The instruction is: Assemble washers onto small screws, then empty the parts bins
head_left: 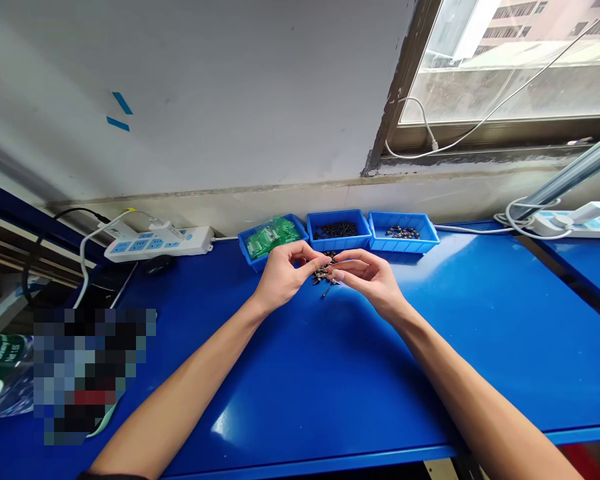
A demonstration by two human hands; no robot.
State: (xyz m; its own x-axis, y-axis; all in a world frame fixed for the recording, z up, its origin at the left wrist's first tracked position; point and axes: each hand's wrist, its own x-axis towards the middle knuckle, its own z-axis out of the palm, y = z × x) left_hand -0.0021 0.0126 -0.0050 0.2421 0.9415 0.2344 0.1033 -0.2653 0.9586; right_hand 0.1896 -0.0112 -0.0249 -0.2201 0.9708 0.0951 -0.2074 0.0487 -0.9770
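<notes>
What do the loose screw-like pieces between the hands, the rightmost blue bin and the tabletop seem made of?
Loose pieces: probably metal, part dark, part shiny, judging by pale glints; too small to be sure.
Rightmost bin: likely moulded plastic, semi-gloss, with thin, evenly blue walls.
Tabletop: smooth, glossy blue, perhaps painted metal or laminate; it reflects light.

Wearing a black sleeve (114,476), visible only as a narrow band near the front edge of the table (300,387). Having left hand (281,277), right hand (373,279) and slim, smooth forearms (190,383) bare.
</notes>
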